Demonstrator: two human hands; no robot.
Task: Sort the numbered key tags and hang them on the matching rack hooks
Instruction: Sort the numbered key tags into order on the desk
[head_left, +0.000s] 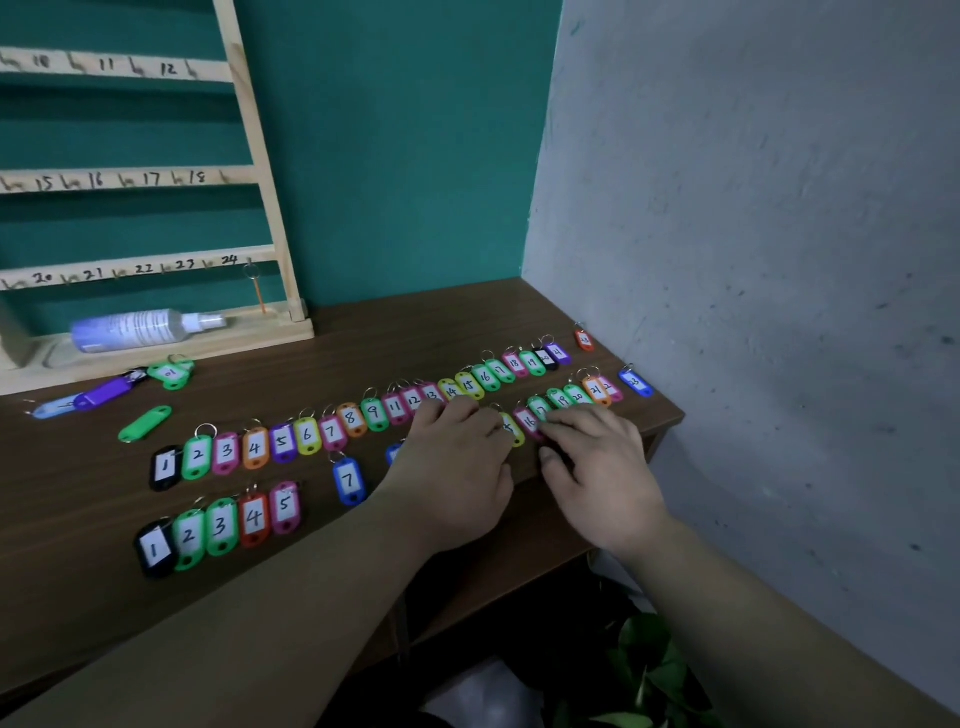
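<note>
Tags (306, 434) are laid in numbered rows on the table (332, 358), in front of the rack (260, 176) that stands against the teal wall. The far row (352, 418) runs side by side from 1 at the left to about 20 at the right. The near row (221, 525) is seen in parts: 1 to 5 at the left, a blue 7 (349, 480) alone, and a stretch from 15 upward at the right. Its middle is hidden by the hands.

The left hand (457, 467) lies palm down over the near row, fingers loosely bent, with the tips beside the yellow 15 (514, 431). Nothing is seen gripped in it. The right hand (597, 467) is spread flat, with its fingertips (550, 422) resting on the pink 16 (529, 422) and the green 17 (539, 406) and the thumb held apart. No tag is pinched.

Two tags marked 23 — one orange (584, 339), one blue (635, 382) — lie apart near the table's right end. Loose tags (145, 423) are scattered at the left, near the rack's base. Handwritten numbers are carried on the rack's rails, and a ring (251, 271) with a thin orange strip hangs by the 24. A bottle (135, 327) lies on its side in the rack's base. A plant (644, 654) is seen below the table.
</note>
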